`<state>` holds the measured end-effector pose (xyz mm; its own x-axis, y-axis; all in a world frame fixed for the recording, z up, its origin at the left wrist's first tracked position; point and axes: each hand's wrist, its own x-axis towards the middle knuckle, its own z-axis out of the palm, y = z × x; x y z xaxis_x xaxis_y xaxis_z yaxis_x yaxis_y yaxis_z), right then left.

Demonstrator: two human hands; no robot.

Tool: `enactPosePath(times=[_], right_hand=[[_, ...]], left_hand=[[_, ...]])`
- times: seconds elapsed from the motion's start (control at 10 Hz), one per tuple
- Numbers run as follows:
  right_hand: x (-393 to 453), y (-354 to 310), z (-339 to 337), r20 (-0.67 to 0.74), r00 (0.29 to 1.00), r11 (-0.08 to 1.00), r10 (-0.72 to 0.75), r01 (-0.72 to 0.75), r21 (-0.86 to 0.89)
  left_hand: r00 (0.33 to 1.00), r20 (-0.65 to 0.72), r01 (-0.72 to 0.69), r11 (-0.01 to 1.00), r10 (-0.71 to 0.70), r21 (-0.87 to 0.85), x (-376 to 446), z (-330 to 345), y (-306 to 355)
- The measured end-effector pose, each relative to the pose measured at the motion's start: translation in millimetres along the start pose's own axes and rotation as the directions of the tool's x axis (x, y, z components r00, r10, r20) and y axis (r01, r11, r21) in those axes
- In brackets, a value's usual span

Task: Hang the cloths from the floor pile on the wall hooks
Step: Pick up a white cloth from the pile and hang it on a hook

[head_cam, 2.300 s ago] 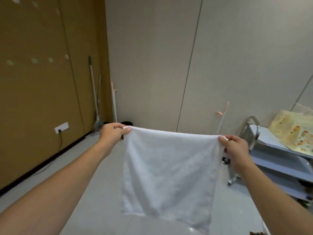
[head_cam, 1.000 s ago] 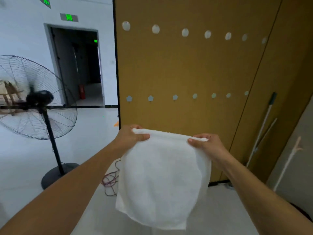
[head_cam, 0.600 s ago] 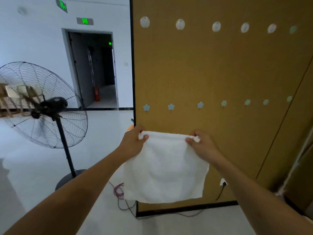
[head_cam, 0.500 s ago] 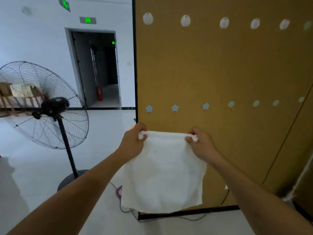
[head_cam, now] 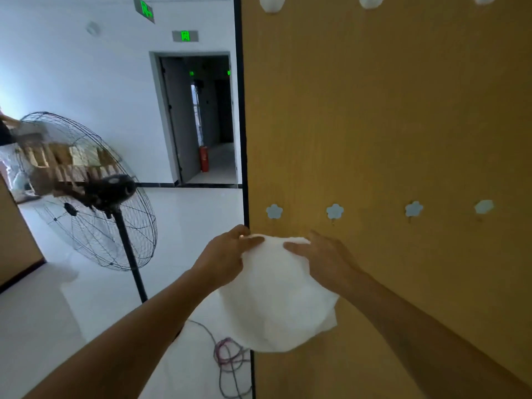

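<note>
I hold a white cloth in front of a brown wooden wall panel. My left hand pinches its top left edge and my right hand grips its top right part, so the cloth hangs bunched between them. Just above my hands runs a row of pale blue flower-shaped hooks, the nearest two being the leftmost hook and the second hook. A higher row of white round hooks lines the panel's top edge. All visible hooks are bare. The floor pile is out of view.
A large black standing fan stands to the left on the white floor. Loose cables lie coiled at the panel's foot. An open dark doorway lies behind, with a red fire extinguisher inside.
I have turned from the grey wall to the brown panel and stepped close. My hands have come together, and the cloth now sits bunched just under the blue hooks.
</note>
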<state>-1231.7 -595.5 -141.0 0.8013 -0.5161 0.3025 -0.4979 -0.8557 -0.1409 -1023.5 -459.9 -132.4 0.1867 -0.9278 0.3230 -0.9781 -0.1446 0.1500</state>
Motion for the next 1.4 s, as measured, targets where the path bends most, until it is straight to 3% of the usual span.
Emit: enactPosePath(times=[0.1, 0.2, 0.4, 0.5, 0.6, 0.7, 0.9, 1.0, 1.1, 1.2, 1.3, 1.4], right_hand=[[40.6, 15.7, 7.2, 0.028, 0.996, 0.986, -0.083, 0.086, -0.143], [69.7, 32.6, 20.0, 0.005, 0.991, 0.972, -0.131, 0.13, -0.198], [115.1, 56.7, 56.2, 0.071, 0.997, 0.99, 0.015, -0.005, -0.14], [123.6, 72.5, 92.5, -0.008, 1.0, 0.982, -0.003, 0.002, -0.191], [121.1, 75.1, 110.5, -0.039, 0.997, 0.969, -0.071, 0.06, -0.24], [117.8, 67.1, 112.8, -0.056, 0.998, 0.988, -0.009, 0.0, -0.152], [117.1, 60.0, 127.4, -0.099, 0.995, 0.968, 0.027, -0.001, 0.25], [114.8, 60.4, 136.4, -0.193, 0.981, 0.941, 0.019, 0.048, 0.335], [114.9, 57.5, 142.0, -0.323, 0.944, 0.942, 0.066, 0.048, 0.333], [115.5, 52.8, 146.0, -0.366, 0.926, 0.958, 0.097, 0.013, 0.288], [114.1, 51.1, 150.7, -0.348, 0.923, 0.973, 0.163, -0.091, 0.214], [115.3, 46.6, 157.0, -0.313, 0.929, 0.952, 0.199, -0.108, 0.285]], left_hand=[[0.999, 0.043, -0.018, 0.997, 0.015, 0.069, 31.3, 6.5, -5.8], [0.998, 0.006, 0.055, 0.997, -0.055, 0.048, 62.6, 16.4, -13.6], [0.998, 0.055, -0.004, 0.968, -0.01, 0.25, 108.7, 47.6, -25.0], [0.997, 0.069, 0.026, 0.969, -0.044, 0.244, 119.0, 70.8, -35.3], [0.995, 0.064, 0.063, 0.98, -0.077, 0.191, 118.1, 86.8, -38.8], [0.993, -0.012, 0.121, 0.991, -0.12, 0.058, 121.6, 97.3, -36.9], [0.951, -0.163, 0.231, 0.954, -0.263, -0.189, 119.2, 125.1, -26.3], [0.934, -0.244, 0.207, 0.953, -0.26, -0.222, 120.6, 129.6, -27.9], [0.93, -0.27, 0.191, 0.957, -0.247, -0.22, 123.6, 135.2, -31.5], [0.924, -0.311, 0.155, 0.961, -0.222, -0.227, 125.4, 144.4, -35.7], [0.921, -0.32, 0.134, 0.953, -0.221, -0.273, 126.2, 150.5, -39.0], [0.923, -0.241, 0.181, 0.891, -0.3, -0.416, 129.6, 155.5, -40.5]])
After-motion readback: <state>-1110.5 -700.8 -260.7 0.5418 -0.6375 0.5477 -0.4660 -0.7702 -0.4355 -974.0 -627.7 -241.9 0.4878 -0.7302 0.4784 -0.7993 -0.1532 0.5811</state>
